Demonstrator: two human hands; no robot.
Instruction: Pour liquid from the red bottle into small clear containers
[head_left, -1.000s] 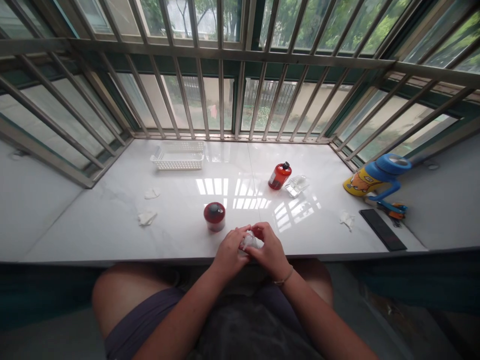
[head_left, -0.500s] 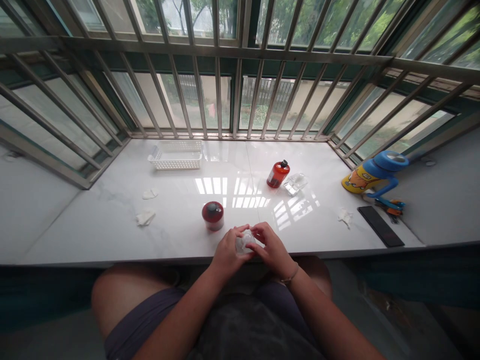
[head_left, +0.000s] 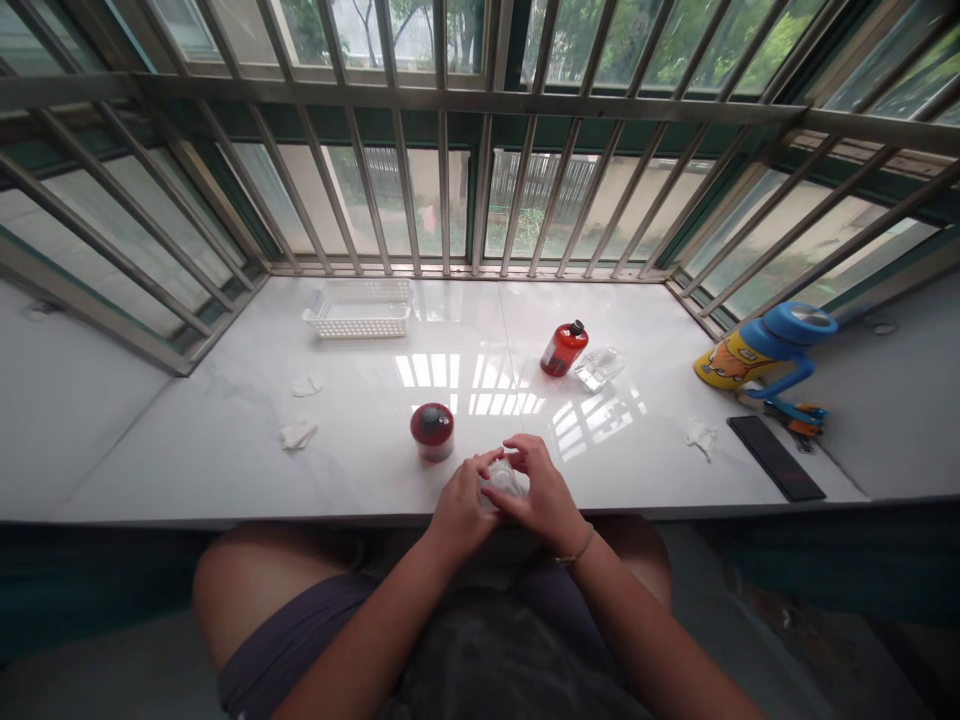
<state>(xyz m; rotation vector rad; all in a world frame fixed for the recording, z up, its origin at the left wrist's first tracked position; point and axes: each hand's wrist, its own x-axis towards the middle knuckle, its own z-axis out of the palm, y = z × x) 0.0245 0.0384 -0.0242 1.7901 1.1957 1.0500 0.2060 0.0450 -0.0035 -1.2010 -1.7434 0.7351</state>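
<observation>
I see a clear container (head_left: 501, 481) near the middle of the table's (head_left: 187, 470) front edge. The left hand (head_left: 459, 503) has its fingers curled around it; the right hand (head_left: 546, 498) arches half-open over it, thumb across, and I can't tell whether that one grips. A flat black slab (head_left: 776, 458) lies near the right front corner. Just beyond my left hand stands a dark red bottle (head_left: 433, 436); near the back left corner, a white basket (head_left: 361, 328).

Daylight through barred windows (head_left: 405, 200) onto a glossy white counter (head_left: 187, 460).
</observation>
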